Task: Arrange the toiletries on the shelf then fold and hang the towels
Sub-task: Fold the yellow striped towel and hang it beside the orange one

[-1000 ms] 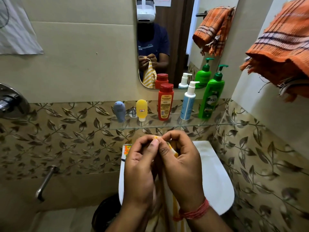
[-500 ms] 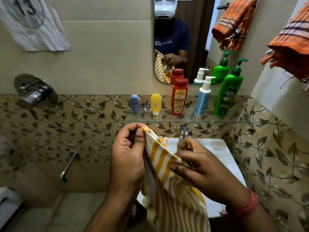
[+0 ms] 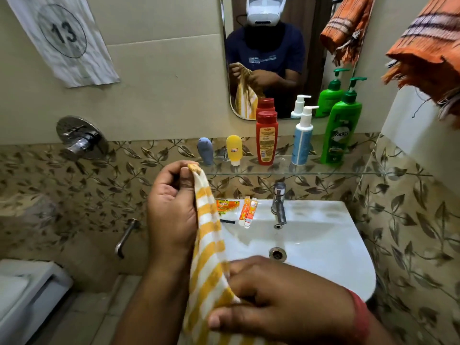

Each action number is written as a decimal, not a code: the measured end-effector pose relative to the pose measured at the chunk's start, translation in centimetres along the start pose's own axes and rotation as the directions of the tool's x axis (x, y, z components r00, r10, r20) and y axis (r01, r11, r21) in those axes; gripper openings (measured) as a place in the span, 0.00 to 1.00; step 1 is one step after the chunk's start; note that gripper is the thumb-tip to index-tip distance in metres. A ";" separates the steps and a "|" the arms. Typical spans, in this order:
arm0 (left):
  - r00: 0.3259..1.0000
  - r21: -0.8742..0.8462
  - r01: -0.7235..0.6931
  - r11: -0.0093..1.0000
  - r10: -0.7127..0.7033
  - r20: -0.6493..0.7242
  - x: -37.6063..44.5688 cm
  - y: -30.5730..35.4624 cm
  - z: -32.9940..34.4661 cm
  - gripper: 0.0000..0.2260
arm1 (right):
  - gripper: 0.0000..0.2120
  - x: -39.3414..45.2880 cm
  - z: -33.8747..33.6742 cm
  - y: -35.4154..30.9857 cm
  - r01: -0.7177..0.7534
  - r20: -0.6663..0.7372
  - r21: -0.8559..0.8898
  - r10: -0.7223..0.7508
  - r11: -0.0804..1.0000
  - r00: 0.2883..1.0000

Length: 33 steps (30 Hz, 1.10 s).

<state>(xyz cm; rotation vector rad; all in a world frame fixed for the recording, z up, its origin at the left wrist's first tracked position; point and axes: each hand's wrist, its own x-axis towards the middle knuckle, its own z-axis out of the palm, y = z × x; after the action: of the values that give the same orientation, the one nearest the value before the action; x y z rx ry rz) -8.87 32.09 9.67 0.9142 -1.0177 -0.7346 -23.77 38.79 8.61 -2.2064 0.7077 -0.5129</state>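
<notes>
- The white sink [image 3: 323,247] is filling the lower centre, its basin bare around the drain and its chrome tap [image 3: 278,205] rising at the back rim.
- The yellow-and-white striped towel [image 3: 209,265] is hanging in front of the sink's left edge, running from one hand down to the other.
- The right hand [image 3: 281,302], a red band at its wrist, is gripping the towel low down, with fingers curled over the cloth and the thumb under it.
- The left hand [image 3: 171,207] is pinching the towel's top corner, fingers folded tight around it, just below the shelf edge.
- The orange striped towel [image 3: 428,46] is hanging bunched at the upper right, above the shelf's right end.
- The sheet of paper [image 3: 62,38] on the wall is showing a circled "13".
- The glass shelf [image 3: 373,173] is carrying five containers in a row, with free space at its right end.
- The green pump bottle [image 3: 341,135] is reading "Vatika".
- The white pump bottle [image 3: 301,143], the red bottle [image 3: 266,140], the yellow tube [image 3: 234,150] and the grey tube [image 3: 205,150] are standing to its left; their labels are too small to read.
- Small orange sachets [image 3: 239,210] are lying on the sink's back rim, left of the tap.
</notes>
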 end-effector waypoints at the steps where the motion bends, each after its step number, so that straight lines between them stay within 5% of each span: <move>1: 1.000 0.021 0.014 1.000 -0.014 -0.007 -0.1 -0.1 0.2 0.08 | 0.14 -0.1 0.1 0.3 -0.039 -0.034 -0.163 0.034 0.986 0.999; 3: 0.999 0.035 0.031 0.999 -0.029 -0.039 -0.2 -0.3 0.5 0.09 | 0.17 -0.7 -0.4 1.0 -0.195 -0.130 -0.358 0.158 0.913 0.979; 10: 0.998 0.095 -0.009 0.995 0.016 -0.069 -1.5 0.0 1.0 0.10 | 0.16 -3.9 -2.6 2.9 -0.406 -0.103 -0.393 0.399 0.825 0.911; 12: 0.998 0.098 0.000 0.995 0.007 -0.067 -1.8 0.1 1.1 0.09 | 0.15 -4.4 -2.8 2.8 -0.378 -0.080 -0.278 0.371 0.883 0.925; 14: 0.998 0.089 0.008 0.996 -0.003 -0.062 -2.0 0.3 1.3 0.08 | 0.13 -4.7 -2.7 2.3 -0.278 -0.072 0.037 0.280 0.960 0.957; 17: 0.999 0.075 -0.004 0.997 0.006 -0.033 -2.2 0.5 1.8 0.09 | 0.13 -4.4 -1.7 2.0 -0.127 -0.175 0.375 0.204 0.918 0.963; 26: 1.000 0.010 0.011 1.000 -0.011 0.015 -2.3 1.1 2.1 0.10 | 0.07 -2.6 0.0 4.5 -0.144 -0.595 0.006 0.119 0.990 0.795; 33: 0.989 0.059 -0.063 0.996 0.054 0.138 -2.3 1.0 3.0 0.09 | 0.05 -0.5 0.9 4.9 0.020 -0.701 0.133 0.080 0.991 0.708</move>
<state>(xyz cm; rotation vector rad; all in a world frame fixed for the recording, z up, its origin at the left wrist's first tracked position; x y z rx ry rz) -12.33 33.62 10.39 0.8936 -1.1896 -0.7269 -25.23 36.81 4.20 -1.8299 1.0588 -1.3951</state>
